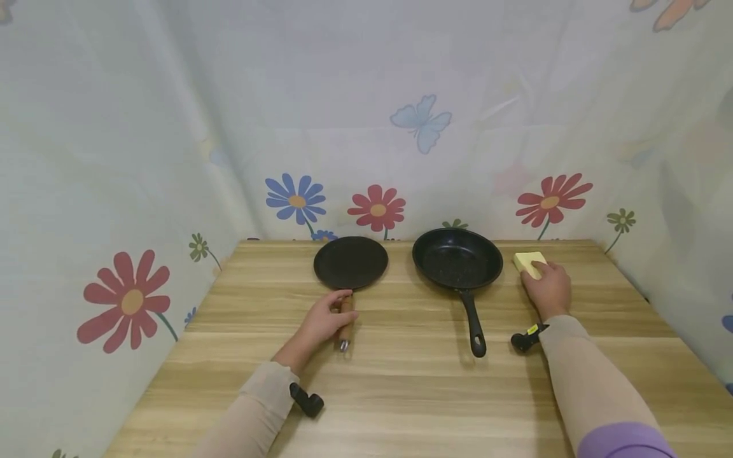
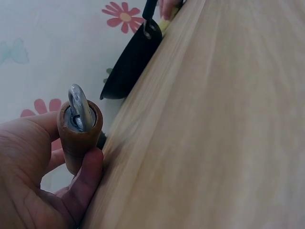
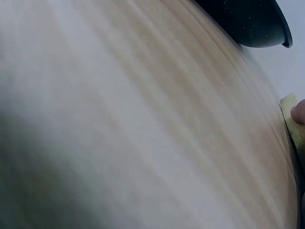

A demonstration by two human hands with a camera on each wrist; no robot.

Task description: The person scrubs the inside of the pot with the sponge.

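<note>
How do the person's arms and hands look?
The left hand and right hand are gloveless. The left sleeve and right sleeve are beige, with purple fabric at the right one's upper end. The left camera and right camera are black, the latter with a yellow label.

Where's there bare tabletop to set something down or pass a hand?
Free: the near table in front of the black handle; left of the flat pan; between both handles; right of the right hand.
Crowded: between the pans' rims; between the deep pan and yellow sponge; around the wooden handle, held by the left hand.
</note>
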